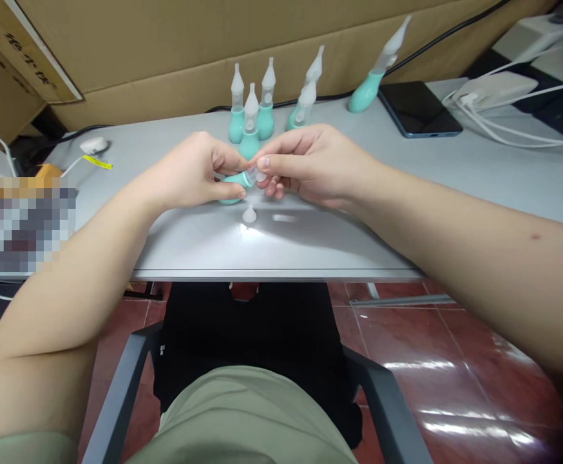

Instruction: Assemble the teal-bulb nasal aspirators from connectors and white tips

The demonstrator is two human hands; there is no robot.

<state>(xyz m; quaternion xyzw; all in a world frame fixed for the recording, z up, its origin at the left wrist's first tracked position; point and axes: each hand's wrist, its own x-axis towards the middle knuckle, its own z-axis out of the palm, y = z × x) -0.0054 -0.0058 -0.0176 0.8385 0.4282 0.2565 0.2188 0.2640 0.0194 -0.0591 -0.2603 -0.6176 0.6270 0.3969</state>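
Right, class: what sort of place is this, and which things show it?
Probably an indoor desk workspace, perhaps an office: a grey tabletop, a chair with armrests, and a smartphone beside white cables.

A sage-green top is worn with black, white-marked bottoms.

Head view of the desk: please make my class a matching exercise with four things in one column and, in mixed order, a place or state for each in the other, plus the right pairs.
Column one
1. Left hand
2. Right hand
3. Phone
4. Small white cone-shaped piece

Column two
A. Lying flat, screen dark, toward the right side of the desk
B. Thumb and finger on a teal bulb
C. On the desk, between the two hands and its near edge
D. Thumb and fingers at the clear neck joined to that bulb

Pairs: 1-B, 2-D, 3-A, 4-C
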